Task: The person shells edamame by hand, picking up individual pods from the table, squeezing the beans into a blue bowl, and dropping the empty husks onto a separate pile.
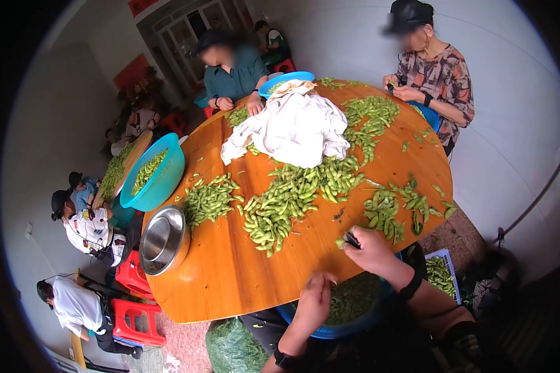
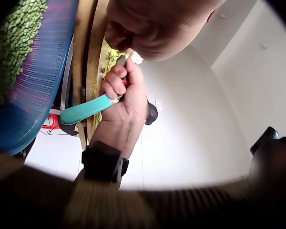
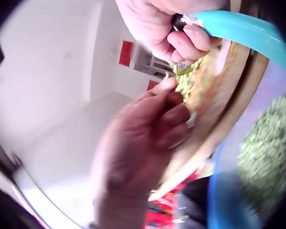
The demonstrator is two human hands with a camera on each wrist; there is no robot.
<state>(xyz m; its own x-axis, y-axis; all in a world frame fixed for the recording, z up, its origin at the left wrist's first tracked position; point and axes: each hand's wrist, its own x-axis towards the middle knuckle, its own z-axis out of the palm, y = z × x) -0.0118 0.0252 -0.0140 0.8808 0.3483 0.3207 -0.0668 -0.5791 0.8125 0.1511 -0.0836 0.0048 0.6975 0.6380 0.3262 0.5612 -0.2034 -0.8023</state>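
Pods (image 1: pixel 286 205), green and plump, lie in loose heaps across the table (image 1: pixel 230 280): the largest at the centre, smaller ones to its left, to the right and at the far side. One pod (image 1: pixel 340 243) shows at the fingertips of the right hand (image 1: pixel 372 250), over the near right edge. That hand's grip is closed round a tool (image 2: pixel 86 110) with a teal handle and a black part; the rest of the tool is mostly hidden by the fingers.

Just beside it, nearer and to the left, is the left hand (image 1: pixel 316 299), its grip narrow, fingers bent and thumb close to the forefinger. A pale bit shows at its tips, but blur hides whether it is held. Below both hands is a blue basket (image 2: pixel 50 86) full of beans (image 2: pixel 19 43), with slatted sides.

A white cloth (image 1: pixel 302 130) lies bunched behind the central heap, with a blue bowl (image 1: pixel 302 76) at its far side. On the left, a metal bowl (image 1: pixel 163 239) is at the table's edge, and a teal basin (image 1: pixel 158 196) with pods in it is farther off. At the far side sits a person in a green shirt (image 1: pixel 239 78); at the far right, another in a patterned shirt (image 1: pixel 438 78) has both hands together. To the near right, a pale crate (image 1: pixel 458 291) holds more pods. Red stools (image 1: pixel 137 323) stand on the left, and a green sack (image 1: pixel 233 348) is below the near edge.
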